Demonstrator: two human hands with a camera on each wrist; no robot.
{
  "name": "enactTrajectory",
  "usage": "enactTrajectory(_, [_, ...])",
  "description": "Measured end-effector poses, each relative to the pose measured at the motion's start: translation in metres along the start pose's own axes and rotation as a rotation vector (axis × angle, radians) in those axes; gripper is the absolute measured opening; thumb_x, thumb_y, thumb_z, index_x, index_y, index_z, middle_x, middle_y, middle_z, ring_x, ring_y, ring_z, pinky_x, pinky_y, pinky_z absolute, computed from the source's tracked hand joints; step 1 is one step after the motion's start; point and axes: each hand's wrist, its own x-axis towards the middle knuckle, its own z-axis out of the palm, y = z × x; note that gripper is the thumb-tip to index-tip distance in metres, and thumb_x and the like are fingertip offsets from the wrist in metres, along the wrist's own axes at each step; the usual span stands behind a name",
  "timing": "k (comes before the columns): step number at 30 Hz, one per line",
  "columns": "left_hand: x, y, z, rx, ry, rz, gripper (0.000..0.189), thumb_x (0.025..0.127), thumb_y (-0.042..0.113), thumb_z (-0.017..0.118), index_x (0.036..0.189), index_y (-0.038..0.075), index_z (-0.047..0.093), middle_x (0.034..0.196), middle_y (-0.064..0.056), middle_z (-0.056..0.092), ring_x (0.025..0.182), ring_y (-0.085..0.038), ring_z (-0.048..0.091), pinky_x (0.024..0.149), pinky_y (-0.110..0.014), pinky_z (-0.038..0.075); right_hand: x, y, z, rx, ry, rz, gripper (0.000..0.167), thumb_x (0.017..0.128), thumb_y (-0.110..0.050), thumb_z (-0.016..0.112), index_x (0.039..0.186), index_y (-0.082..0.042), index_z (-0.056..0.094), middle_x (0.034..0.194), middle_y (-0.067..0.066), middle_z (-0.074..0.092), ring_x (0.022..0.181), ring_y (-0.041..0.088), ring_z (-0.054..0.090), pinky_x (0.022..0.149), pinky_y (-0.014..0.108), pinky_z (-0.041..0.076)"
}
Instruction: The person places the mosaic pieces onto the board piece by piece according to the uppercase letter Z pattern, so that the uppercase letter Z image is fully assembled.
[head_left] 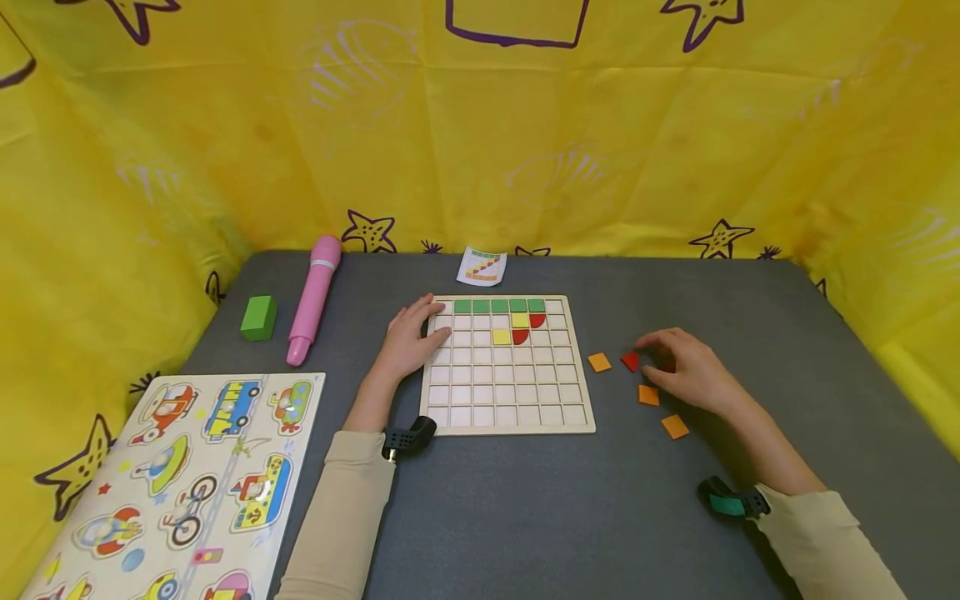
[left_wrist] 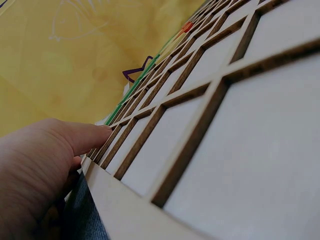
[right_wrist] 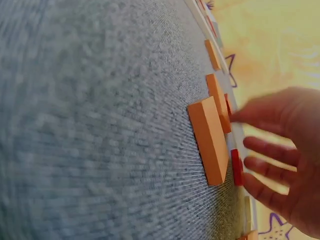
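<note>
A wooden grid board [head_left: 507, 434] lies on the table, with green squares [head_left: 500, 306], two yellow squares [head_left: 501, 337] and two red rounded pieces [head_left: 520, 337] in its upper cells. My left hand [head_left: 408, 342] rests at the board's left edge, thumb and a fingertip over the outer cells. Right of the board my right hand [head_left: 686, 367] hovers by a red piece [head_left: 629, 361], its thumb and fingers apart around it. Orange squares [head_left: 599, 362] lie near that hand. In the right wrist view, another red piece [right_wrist: 236, 167] sits near the fingertips.
A small picture card [head_left: 482, 267] lies behind the board. At the left are a pink microphone-shaped toy [head_left: 311, 304], a green block [head_left: 258, 318] and a vehicle puzzle board [head_left: 225, 458]. Yellow cloth [head_left: 480, 150] hangs around the grey table [head_left: 540, 517].
</note>
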Motion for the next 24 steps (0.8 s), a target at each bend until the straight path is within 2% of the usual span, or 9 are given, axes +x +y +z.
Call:
enactTrajectory(3, [0.000, 0.000, 0.000, 0.007, 0.003, 0.003, 0.050, 0.097, 0.022, 0.060, 0.141, 0.001, 0.050, 0.156, -0.017, 0.030, 0.144, -0.032, 0.025, 0.119, -0.046, 0.009, 0.003, -0.001, 0.002, 0.017, -0.028, -0.027, 0.032, 0.088, -0.013, 0.073, 0.118, -0.004, 0.067, 0.116, 0.019, 0.060, 0.097, 0.033, 0.056, 0.082, 0.050, 0.046])
enactTrajectory(10, [0.001, 0.000, 0.000, 0.012, -0.001, -0.007, 0.051, 0.097, 0.023, 0.059, 0.141, 0.001, 0.050, 0.156, -0.016, 0.030, 0.145, -0.030, 0.024, 0.119, -0.044, 0.009, 0.008, -0.004, 0.007, -0.014, 0.008, 0.001, 0.028, 0.086, -0.023, 0.076, 0.107, -0.004, 0.071, 0.101, 0.011, 0.065, 0.090, 0.028, 0.057, 0.080, 0.046, 0.045])
enactTrajectory(17, [0.001, -0.001, 0.001, 0.016, 0.003, -0.002, 0.050, 0.097, 0.023, 0.059, 0.141, 0.001, 0.050, 0.156, -0.016, 0.031, 0.145, -0.029, 0.025, 0.119, -0.044, 0.009, 0.009, -0.005, 0.010, -0.031, 0.031, -0.007, 0.025, 0.084, -0.022, 0.078, 0.101, -0.005, 0.071, 0.094, 0.008, 0.065, 0.084, 0.024, 0.058, 0.075, 0.043, 0.047])
enactTrajectory(24, [0.000, 0.000, 0.000, 0.018, 0.012, 0.013, 0.050, 0.096, 0.022, 0.060, 0.140, 0.000, 0.050, 0.155, -0.018, 0.031, 0.144, -0.032, 0.026, 0.119, -0.046, 0.010, 0.020, -0.018, 0.018, 0.032, 0.068, 0.023, 0.024, 0.085, -0.027, 0.077, 0.099, -0.009, 0.072, 0.095, 0.006, 0.067, 0.084, 0.023, 0.059, 0.075, 0.041, 0.049])
